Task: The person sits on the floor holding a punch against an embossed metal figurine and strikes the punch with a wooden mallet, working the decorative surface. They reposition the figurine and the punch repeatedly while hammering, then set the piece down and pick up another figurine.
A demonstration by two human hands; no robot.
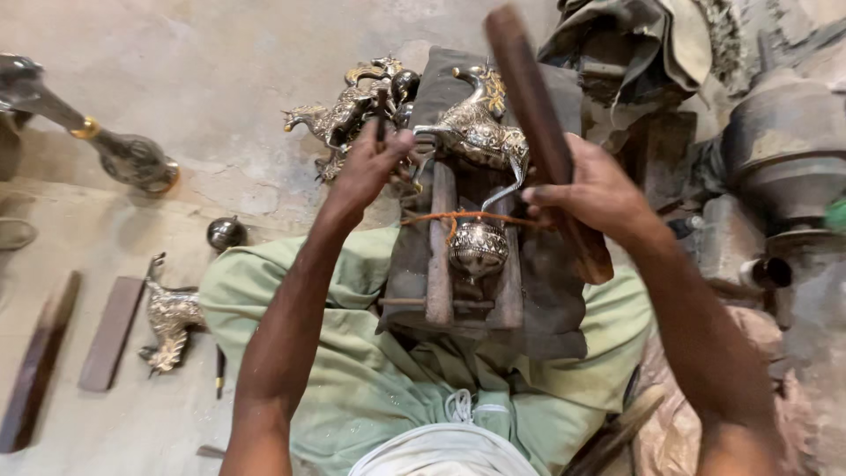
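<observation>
The floor (176,79) is grey, dusty and bare; a dark cloth (546,300) lies over the person's lap in green trousers, with two wooden bars (438,256) on it. The left hand (370,167) reaches out, fingers pinched shut on a thin dark tool (381,115) beside the shiny metal bird (476,132); the bird rests on the bars, tied with orange string (458,217). The right hand (595,189) is up, fingers wrapped tight on a long wooden stick (538,123); more metal birds (339,115) lie just behind.
</observation>
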